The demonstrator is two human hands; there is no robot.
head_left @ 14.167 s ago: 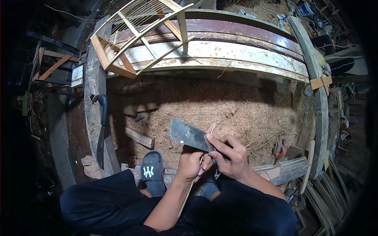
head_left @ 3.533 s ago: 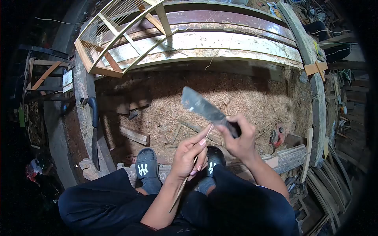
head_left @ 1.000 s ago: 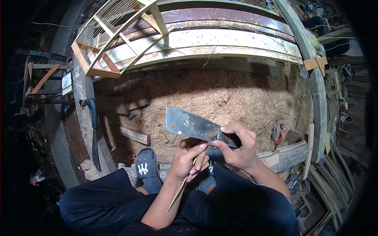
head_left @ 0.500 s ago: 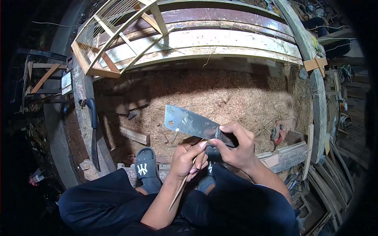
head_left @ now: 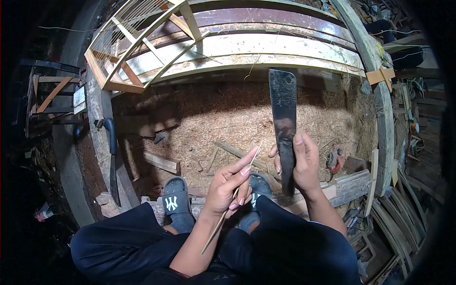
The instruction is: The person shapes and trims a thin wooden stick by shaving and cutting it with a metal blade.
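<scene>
My left hand (head_left: 227,189) pinches a thin wooden stick (head_left: 214,232), which slants from above my fingertips down along my forearm. Its upper tip looks pale and narrow. To the right, my right hand (head_left: 306,164) is wrapped round the dark handle of a broad cleaver (head_left: 284,102). The cleaver stands nearly upright in view, its squared end toward the bench, and its blade is apart from the stick. Both hands are above my knees and slippers (head_left: 176,202).
A wooden frame strung with thin rods (head_left: 142,45) rests on the plank bench (head_left: 256,45) ahead. A curved dark-handled blade (head_left: 113,159) hangs on the left beam. Shavings (head_left: 237,118) cover the ground, with a red tool (head_left: 336,160) at right and wood strips (head_left: 401,223) stacked beyond.
My right hand has swung the cleaver away from the stick, up and to the right, turning it from slanted to nearly upright. My left hand has stayed almost in place.
</scene>
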